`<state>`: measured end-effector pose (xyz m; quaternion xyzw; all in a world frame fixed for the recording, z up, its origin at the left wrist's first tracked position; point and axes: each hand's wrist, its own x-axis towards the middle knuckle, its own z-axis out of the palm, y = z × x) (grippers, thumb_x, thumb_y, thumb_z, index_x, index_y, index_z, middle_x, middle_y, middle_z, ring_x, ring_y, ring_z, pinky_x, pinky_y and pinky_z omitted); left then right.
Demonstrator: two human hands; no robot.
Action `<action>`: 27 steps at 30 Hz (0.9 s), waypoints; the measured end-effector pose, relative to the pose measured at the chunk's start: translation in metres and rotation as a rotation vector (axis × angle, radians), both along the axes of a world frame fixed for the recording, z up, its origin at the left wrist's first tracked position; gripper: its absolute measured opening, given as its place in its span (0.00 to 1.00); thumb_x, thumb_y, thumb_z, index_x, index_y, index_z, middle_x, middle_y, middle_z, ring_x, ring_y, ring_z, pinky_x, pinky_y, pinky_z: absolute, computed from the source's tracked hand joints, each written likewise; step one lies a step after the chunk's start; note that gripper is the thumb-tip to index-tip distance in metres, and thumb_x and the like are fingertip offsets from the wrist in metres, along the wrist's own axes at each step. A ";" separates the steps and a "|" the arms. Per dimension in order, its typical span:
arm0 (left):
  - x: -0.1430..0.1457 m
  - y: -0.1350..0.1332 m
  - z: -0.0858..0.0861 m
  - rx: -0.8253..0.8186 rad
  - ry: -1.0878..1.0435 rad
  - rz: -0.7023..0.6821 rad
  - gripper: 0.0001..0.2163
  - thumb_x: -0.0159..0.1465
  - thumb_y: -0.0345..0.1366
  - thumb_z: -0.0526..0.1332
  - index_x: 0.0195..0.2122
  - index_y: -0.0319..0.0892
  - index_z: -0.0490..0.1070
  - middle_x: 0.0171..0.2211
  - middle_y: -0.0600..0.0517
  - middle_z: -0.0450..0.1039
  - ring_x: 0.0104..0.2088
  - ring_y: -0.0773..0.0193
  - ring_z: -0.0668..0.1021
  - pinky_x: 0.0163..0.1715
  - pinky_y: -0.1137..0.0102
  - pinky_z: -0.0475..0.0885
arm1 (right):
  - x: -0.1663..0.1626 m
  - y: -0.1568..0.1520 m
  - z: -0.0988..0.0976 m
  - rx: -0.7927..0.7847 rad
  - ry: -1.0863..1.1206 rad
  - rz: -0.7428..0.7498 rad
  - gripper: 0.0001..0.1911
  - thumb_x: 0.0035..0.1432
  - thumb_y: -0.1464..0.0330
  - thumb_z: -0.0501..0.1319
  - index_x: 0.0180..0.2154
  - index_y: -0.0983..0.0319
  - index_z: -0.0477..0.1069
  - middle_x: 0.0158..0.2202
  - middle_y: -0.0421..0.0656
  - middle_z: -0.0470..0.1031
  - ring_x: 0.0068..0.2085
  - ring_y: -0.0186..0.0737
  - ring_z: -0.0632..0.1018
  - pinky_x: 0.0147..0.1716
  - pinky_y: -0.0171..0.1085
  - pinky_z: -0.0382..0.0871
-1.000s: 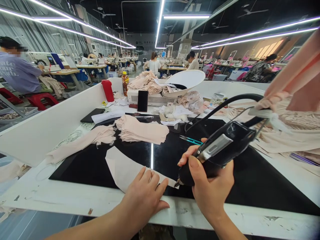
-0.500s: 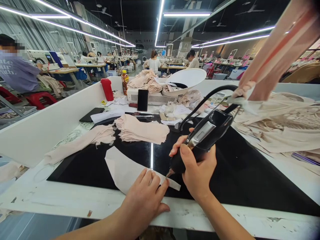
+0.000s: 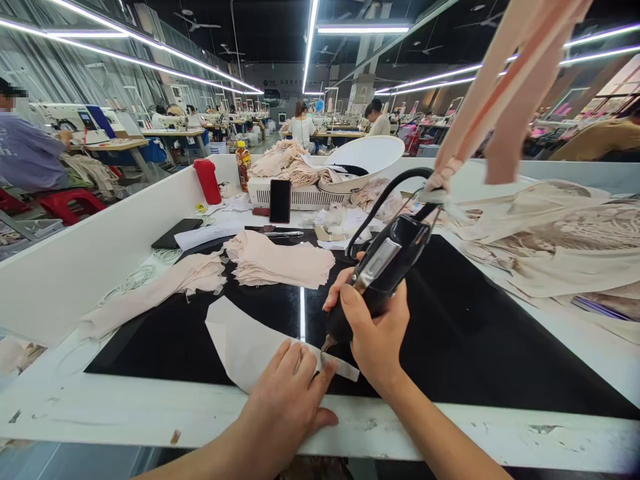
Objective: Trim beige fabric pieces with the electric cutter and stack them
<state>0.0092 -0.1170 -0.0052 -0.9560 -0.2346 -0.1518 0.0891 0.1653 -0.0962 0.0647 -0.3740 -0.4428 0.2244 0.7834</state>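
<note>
My left hand lies flat with fingers stretched on a pale fabric piece that rests on the black work surface. My right hand is wrapped round a black corded hand tool, tilted so its metal tip touches the fabric just right of my left fingertips. The tool's black cable loops up to a hanging pink strap.
A stack of pink fabric pieces and a longer pink piece lie behind. Further back stand a phone, a red bottle, a white box heaped with fabric and a white bowl. Lace garments pile at right. Other people sit at sewing tables.
My right hand has brought the tool leftward and down along the fabric, its tip now close to my left fingertips. My left hand stays pressed on the piece.
</note>
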 end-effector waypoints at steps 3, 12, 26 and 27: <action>-0.003 0.002 -0.002 -0.023 0.009 -0.021 0.38 0.58 0.56 0.76 0.62 0.37 0.70 0.48 0.38 0.77 0.51 0.40 0.80 0.54 0.46 0.77 | -0.001 -0.001 0.003 -0.017 -0.017 -0.015 0.11 0.60 0.71 0.69 0.40 0.56 0.68 0.31 0.32 0.78 0.24 0.31 0.77 0.26 0.33 0.77; -0.036 0.017 0.028 -0.451 -0.089 -0.070 0.19 0.74 0.38 0.64 0.65 0.46 0.68 0.58 0.44 0.73 0.56 0.51 0.79 0.56 0.57 0.79 | -0.002 -0.017 0.000 -0.010 -0.029 -0.086 0.18 0.57 0.72 0.71 0.47 0.55 0.69 0.33 0.33 0.79 0.26 0.33 0.79 0.29 0.34 0.79; -0.030 0.016 0.035 -0.546 -0.053 0.030 0.11 0.76 0.33 0.59 0.57 0.41 0.72 0.54 0.45 0.74 0.54 0.53 0.78 0.56 0.57 0.77 | -0.004 -0.026 -0.003 -0.010 -0.037 -0.103 0.19 0.57 0.74 0.71 0.47 0.55 0.70 0.32 0.35 0.79 0.26 0.35 0.80 0.29 0.37 0.80; -0.029 0.015 0.037 -0.524 -0.020 0.033 0.10 0.76 0.34 0.60 0.57 0.41 0.72 0.53 0.45 0.74 0.53 0.52 0.77 0.55 0.57 0.77 | -0.003 -0.026 -0.003 -0.009 -0.035 -0.102 0.19 0.57 0.74 0.71 0.47 0.55 0.70 0.32 0.35 0.79 0.26 0.35 0.80 0.29 0.37 0.80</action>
